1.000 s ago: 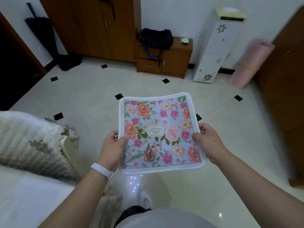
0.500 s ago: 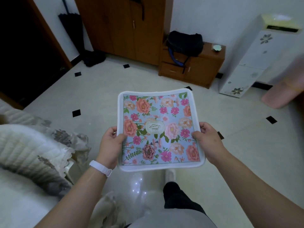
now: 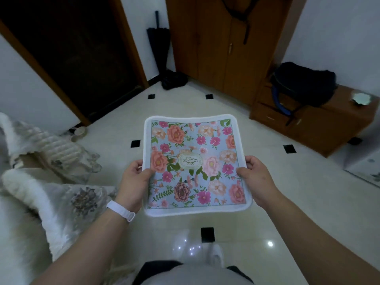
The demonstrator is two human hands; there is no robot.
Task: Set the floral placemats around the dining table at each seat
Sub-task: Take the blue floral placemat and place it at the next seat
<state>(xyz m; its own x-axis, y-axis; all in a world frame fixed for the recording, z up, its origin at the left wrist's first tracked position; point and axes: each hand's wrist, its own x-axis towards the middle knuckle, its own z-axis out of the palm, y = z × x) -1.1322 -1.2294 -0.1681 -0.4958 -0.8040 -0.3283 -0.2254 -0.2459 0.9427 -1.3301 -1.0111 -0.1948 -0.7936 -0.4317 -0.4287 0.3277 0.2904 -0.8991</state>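
The floral placemat [image 3: 196,164] was held flat and level at waist height above the tiled floor [image 3: 287,192], well clear of it. The left hand [image 3: 134,182] pinched its left edge, thumb on top; the right hand [image 3: 256,179] pinched the right edge likewise. No dining tabletop was in view. Judged best practice: keep both grips even so the mat stays unfolded, and lay it square to a seat edge.

Cream tiled floor [image 3: 115,128] with black insets; wooden wardrobe [image 3: 218,44] at top centre, low cabinet [image 3: 320,124] right, dark doorway [image 3: 67,44] upper left.
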